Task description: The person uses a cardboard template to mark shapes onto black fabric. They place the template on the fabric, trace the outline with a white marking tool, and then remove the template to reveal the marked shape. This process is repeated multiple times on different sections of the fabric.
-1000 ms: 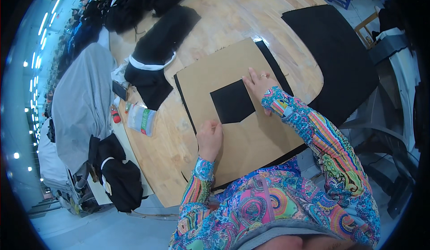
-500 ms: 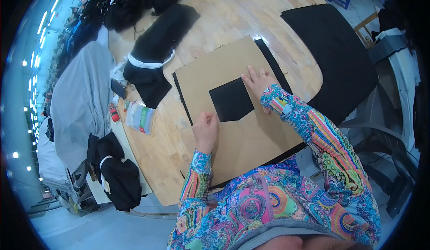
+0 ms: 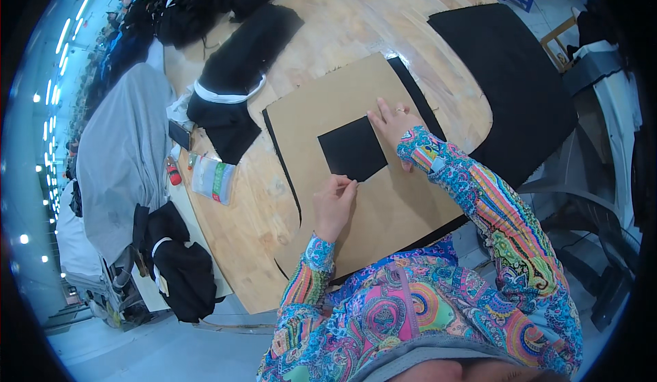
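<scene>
A brown cardboard sheet (image 3: 369, 228) lies over black fabric (image 3: 417, 98) on the wooden table. In its middle is a pocket-shaped black area (image 3: 352, 151) with straight sides and a pointed lower edge; it looks like an opening onto the fabric. My left hand (image 3: 334, 205) is closed in a pinch at the lower edge of this area. Whatever its fingertips hold is too small to make out. My right hand (image 3: 395, 125) rests on the cardboard beside the area's right edge, fingers stretched out and apart.
A larger black fabric piece (image 3: 513, 81) hangs over the table's right edge. On the left are black cloth tied with a white band (image 3: 229, 98), a plastic packet (image 3: 213, 179), a phone (image 3: 179, 134) and a small red item (image 3: 173, 171). Grey cloth (image 3: 123, 156) drapes beyond.
My left hand has moved right along the lower edge of the black area, from its left corner toward the point. My right hand has stayed in place on the cardboard.
</scene>
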The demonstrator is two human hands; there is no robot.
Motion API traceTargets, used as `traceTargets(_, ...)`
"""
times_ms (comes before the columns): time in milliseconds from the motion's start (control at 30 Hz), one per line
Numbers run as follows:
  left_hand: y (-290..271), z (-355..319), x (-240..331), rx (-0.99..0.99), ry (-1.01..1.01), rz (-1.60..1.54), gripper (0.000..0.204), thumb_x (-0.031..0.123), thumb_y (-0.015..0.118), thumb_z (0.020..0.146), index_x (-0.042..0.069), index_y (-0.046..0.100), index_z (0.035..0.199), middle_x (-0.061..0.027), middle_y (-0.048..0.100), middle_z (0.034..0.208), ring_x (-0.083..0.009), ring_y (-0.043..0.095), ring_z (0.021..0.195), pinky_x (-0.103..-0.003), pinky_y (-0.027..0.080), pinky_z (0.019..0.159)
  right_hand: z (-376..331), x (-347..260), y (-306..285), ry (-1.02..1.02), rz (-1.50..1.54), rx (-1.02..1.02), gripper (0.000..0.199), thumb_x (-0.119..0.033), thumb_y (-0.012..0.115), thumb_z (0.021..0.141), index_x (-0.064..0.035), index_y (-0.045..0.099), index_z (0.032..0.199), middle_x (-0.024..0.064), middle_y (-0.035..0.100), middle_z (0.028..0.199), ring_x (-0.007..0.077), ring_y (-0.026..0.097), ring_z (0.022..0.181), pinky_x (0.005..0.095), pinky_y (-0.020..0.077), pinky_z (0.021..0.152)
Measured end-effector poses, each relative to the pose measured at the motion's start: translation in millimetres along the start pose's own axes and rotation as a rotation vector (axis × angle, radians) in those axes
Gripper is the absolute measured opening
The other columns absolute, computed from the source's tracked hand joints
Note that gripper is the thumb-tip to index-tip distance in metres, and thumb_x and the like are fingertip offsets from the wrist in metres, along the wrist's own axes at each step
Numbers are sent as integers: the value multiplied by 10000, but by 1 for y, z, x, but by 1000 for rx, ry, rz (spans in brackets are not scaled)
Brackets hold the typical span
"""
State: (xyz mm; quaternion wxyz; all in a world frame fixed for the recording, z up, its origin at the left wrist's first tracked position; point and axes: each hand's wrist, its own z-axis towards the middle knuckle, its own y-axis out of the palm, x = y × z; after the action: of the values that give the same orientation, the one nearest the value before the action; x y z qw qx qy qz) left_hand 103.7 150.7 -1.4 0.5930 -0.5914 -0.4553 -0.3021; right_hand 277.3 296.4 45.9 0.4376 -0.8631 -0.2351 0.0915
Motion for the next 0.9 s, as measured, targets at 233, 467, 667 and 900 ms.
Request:
traceTargets(233, 4, 2, 14, -16, 97, 81, 136, 158, 656, 823, 27, 619, 821, -113, 600, 808, -242, 627, 734, -330, 507, 662, 3, 2, 4, -2, -2, 6, 1437, -170, 944, 309, -250, 111, 1478, 116, 48, 1533, 384, 353, 1255, 486, 542, 818)
traceTargets(467, 1, 3, 23, -58, 71, 216, 126, 111, 667, 818, -7, 623, 826, -92, 604, 830, -149, 632, 712, -261, 510, 655, 3, 1, 3, 2, 3, 5, 1432, -159, 943, 317, -250, 109, 1478, 106, 37, 1537, 387, 343, 1265, 489, 539, 830)
traceTargets(667, -26, 5, 9, 47, -2, 226, 169, 191, 659, 806, 26, 637, 832, -146, 618, 818, -281, 624, 757, -370, 492, 698, 0, 1, 1, -7, -18, -3, 1425, -168, 942, 331, -242, 102, 1479, 123, 42, 1534, 393, 347, 1263, 463, 555, 805)
traceTargets(900, -28, 7, 5, 17, -100, 93, 179, 190, 662, 814, 17, 636, 848, -149, 621, 850, -263, 627, 807, -345, 492, 732, 10, 4, 13, -2, -28, 51, 1421, -179, 941, 334, -234, 101, 1480, 138, 40, 1532, 396, 357, 1256, 456, 559, 794)
